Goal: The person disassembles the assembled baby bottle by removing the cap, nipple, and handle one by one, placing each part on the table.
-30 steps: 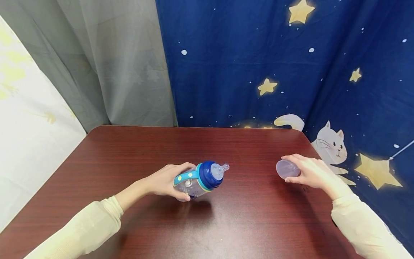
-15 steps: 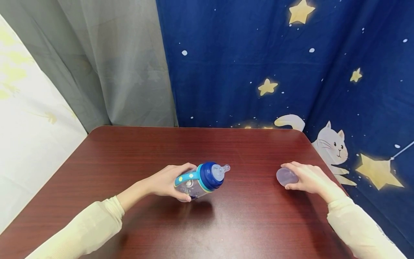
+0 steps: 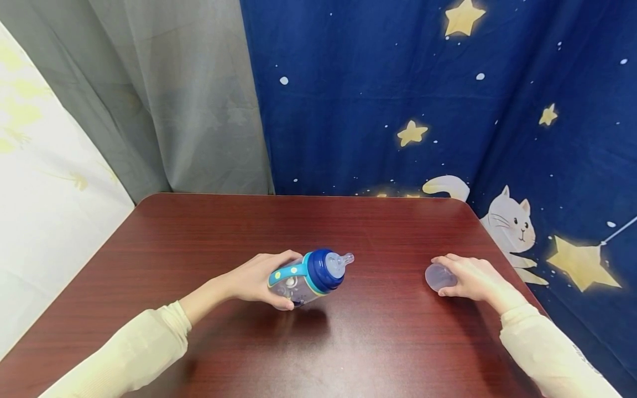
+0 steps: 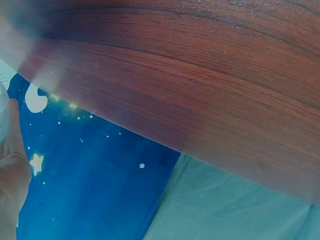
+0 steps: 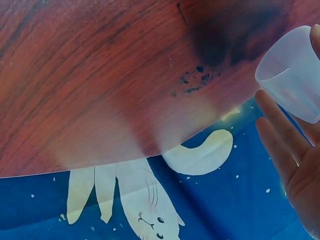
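Observation:
A baby bottle (image 3: 325, 271) with a dark blue collar, clear nipple and light blue handle is tilted, its nipple toward the right. My left hand (image 3: 256, 279) grips its clear body from the left, thumb on the near side and fingers behind, mostly hidden. On the right, my right hand (image 3: 473, 278) holds a translucent bottle cap (image 3: 439, 277) between thumb and fingers, with the cap's open end facing left. The right wrist view shows the cap (image 5: 295, 75) close over the table edge. In the left wrist view only part of the left hand (image 4: 12, 175) appears at the left border.
The dark red wooden table (image 3: 298, 221) has rounded far corners. Behind it hang a grey curtain (image 3: 199, 110) and a blue curtain (image 3: 348, 99) with stars and a cat. Dark marks (image 5: 195, 80) show on the tabletop near the right hand.
My right hand has come down a little toward the table and nearer to me with the cap. The left hand and the bottle stay almost where they were.

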Available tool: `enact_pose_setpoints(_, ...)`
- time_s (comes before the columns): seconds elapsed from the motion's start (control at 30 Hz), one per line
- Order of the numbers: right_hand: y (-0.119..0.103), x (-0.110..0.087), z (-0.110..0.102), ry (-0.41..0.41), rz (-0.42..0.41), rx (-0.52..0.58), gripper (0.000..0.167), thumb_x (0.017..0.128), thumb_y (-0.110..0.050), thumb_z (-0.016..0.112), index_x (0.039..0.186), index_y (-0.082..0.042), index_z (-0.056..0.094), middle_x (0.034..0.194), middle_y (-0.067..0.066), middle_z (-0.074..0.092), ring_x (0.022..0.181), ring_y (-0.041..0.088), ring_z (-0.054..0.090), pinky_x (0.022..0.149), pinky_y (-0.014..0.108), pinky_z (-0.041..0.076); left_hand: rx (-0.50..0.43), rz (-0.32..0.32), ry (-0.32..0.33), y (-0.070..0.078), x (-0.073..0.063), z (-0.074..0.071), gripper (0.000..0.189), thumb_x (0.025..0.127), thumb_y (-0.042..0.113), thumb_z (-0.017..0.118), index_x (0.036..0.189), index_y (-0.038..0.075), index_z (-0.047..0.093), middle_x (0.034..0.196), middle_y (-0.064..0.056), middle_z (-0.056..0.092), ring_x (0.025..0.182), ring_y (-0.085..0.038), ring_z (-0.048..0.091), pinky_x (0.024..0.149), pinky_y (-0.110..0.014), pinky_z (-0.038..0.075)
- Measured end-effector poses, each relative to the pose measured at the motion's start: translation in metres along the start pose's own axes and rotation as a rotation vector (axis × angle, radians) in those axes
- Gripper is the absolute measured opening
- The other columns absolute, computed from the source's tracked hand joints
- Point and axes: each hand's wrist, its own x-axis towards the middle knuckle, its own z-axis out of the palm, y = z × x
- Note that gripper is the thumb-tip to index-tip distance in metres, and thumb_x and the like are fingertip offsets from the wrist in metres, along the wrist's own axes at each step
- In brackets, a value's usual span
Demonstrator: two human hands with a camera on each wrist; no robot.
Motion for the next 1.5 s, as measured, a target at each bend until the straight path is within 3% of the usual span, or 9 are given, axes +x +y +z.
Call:
enact_pose_setpoints(0.73, -0.0008, 0.0041, 0.0089, -0.083, 0.011, 0.004, 0.062, 0.062, -0.042, 0.074, 0.111, -0.011, 0.055, 0.091, 0.001, 0.055, 0.067, 0.015, 0.051, 0.053, 0.038, 0.040, -0.005, 0.010, -0.007, -0.0035, 0.0014, 0.0017, 0.069, 0.063, 0.053, 0.071, 0.118, 0.024, 0.042, 0.092, 0.009, 0.056, 0.079, -0.005, 0.053, 0.065, -0.023, 0.045)
enact_pose_setpoints(1.03, -0.0007, 0.0050, 0.0102, -0.101, 0.018, 0.007, 0.064, 0.062, -0.043, 0.074, 0.114, -0.011, 0.053, 0.097, 0.006, 0.056, 0.070, 0.018, 0.054, 0.055, 0.041, 0.042, -0.004, 0.002, -0.008, -0.0030, 0.0005, 0.0008, 0.069, 0.063, 0.053, 0.071, 0.119, 0.024, 0.042, 0.092, 0.013, 0.054, 0.079, -0.004, 0.053, 0.064, -0.023, 0.045)
enact_pose_setpoints(1.5, -0.0004, 0.0044, 0.0078, -0.081, 0.019, 0.017, 0.069, 0.062, -0.048, 0.073, 0.116, -0.010, 0.052, 0.103, 0.009, 0.056, 0.072, 0.020, 0.055, 0.057, 0.043, 0.042, -0.005, 0.015, -0.006, -0.0031, 0.0008, 0.0004, 0.069, 0.063, 0.053, 0.071, 0.118, 0.024, 0.041, 0.091, 0.004, 0.058, 0.078, -0.005, 0.053, 0.064, -0.023, 0.045)
